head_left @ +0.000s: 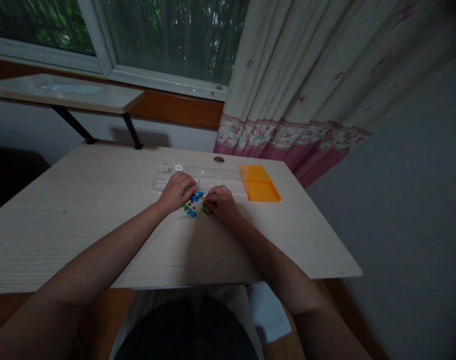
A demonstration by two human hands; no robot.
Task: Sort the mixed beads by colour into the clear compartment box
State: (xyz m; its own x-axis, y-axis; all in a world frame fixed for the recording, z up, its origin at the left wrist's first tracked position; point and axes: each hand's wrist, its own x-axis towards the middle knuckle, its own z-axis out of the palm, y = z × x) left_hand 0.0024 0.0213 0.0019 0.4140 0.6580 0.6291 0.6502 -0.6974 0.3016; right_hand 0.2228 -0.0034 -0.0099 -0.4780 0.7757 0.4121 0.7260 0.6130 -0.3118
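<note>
Dim room, weak daylight from window at upper left, soft shadow on desk at lower center, darkened upper-right corner

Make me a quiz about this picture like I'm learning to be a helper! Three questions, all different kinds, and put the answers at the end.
1. True or false: the right hand is closer than the left hand to the orange tray.

2. What hangs next to the window?
A) a towel
B) a curtain
C) a lamp

3. Fill in the missing word: between the two hands, small coloured pieces lie on the ____.

Key:
1. True
2. B
3. table
</note>
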